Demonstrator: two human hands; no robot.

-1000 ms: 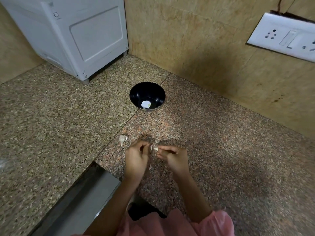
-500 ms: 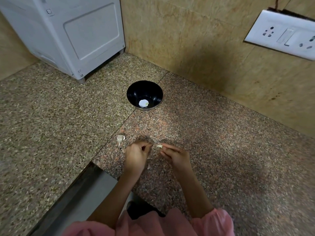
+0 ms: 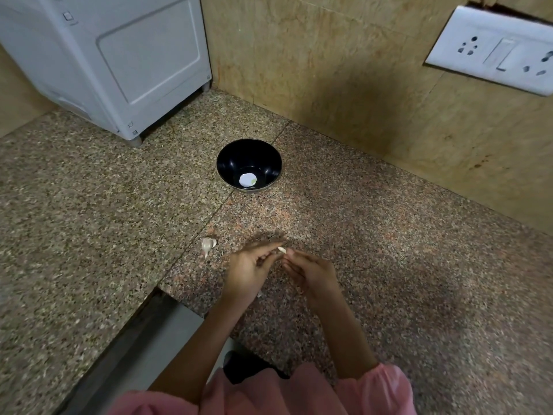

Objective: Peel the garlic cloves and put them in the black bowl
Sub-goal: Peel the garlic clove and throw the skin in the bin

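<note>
A small garlic clove (image 3: 281,250) is pinched between the fingertips of my left hand (image 3: 248,272) and my right hand (image 3: 311,272), just above the speckled granite counter. The black bowl (image 3: 230,163) stands further back, with one white piece at its bottom. A piece of garlic bulb (image 3: 208,244) lies on the counter to the left of my left hand. A scrap of skin (image 3: 259,293) shows under my left hand.
A white appliance (image 3: 119,61) stands on feet at the back left. The tiled wall runs behind the bowl and carries a white socket plate (image 3: 496,52) at the upper right. The counter's cut-out edge (image 3: 155,298) drops off at the front left.
My hands drew apart about half a second ago and have come back together on the clove. The camera has shifted slightly; bowl and bulb piece stayed put.
</note>
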